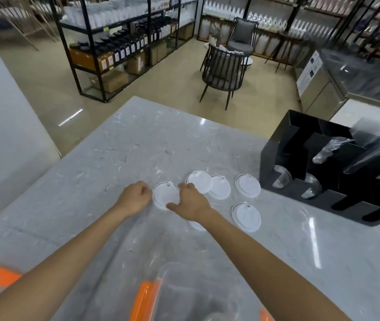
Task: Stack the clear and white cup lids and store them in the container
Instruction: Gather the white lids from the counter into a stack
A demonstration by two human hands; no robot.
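both hands [135, 199] seemingly gripping white lid [164, 196], marble counter [138, 140]

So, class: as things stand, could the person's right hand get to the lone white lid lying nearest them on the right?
Probably yes. That lid lies flat in the open just right of the right hand, with bare counter around it and nothing standing between.

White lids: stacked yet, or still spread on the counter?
Mostly spread. The white lids lie singly on the counter; only two overlap beyond the right hand.
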